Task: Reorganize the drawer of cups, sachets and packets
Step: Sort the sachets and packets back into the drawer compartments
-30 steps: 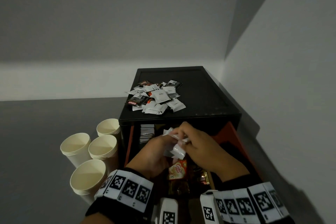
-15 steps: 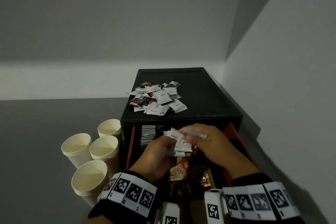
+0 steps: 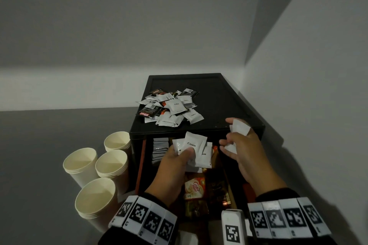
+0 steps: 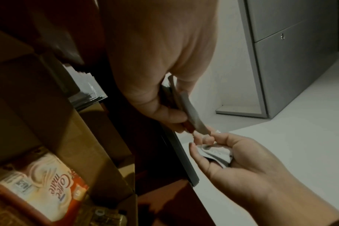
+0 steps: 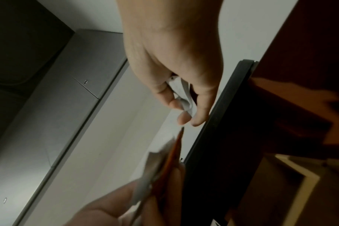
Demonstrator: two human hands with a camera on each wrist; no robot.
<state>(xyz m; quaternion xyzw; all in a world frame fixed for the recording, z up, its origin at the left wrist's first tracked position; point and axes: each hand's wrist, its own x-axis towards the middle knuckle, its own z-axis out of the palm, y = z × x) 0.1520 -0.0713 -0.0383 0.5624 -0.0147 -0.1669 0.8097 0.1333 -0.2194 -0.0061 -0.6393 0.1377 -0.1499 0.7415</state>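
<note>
Drawer (image 3: 201, 195) is seen pulled out of a black cabinet (image 3: 219, 101) set in a wall corner, under both hands. A Coffee-mate packet (image 3: 194, 187) and dark wrappers lie in its middle; a row of grey sachets (image 3: 160, 148) stands upright at its back left.

Left hand (image 3: 175, 163) is held over the drawer; a fan of white sachets (image 3: 194, 150) is pinched between thumb and fingers, the front one printed "Cream". In the left wrist view (image 4: 190, 110) an orange edge is seen among them.

Right hand (image 3: 242, 151) is held just right of the left, apart from it, at the cabinet's front edge. Fingers are curled round crumpled white sachets (image 3: 240, 128); one shows above the knuckles, another (image 3: 231, 147) at the fingertips. The same bundle (image 5: 182, 94) is seen folded in the palm in the right wrist view.

A loose pile of sachets (image 3: 171, 109), white and dark, lies on the cabinet top near its front left.

Four stacks of paper cups (image 3: 99, 175) stand upright on the grey surface left of the cabinet, close together.

Marker bands are worn on both wrists.
</note>
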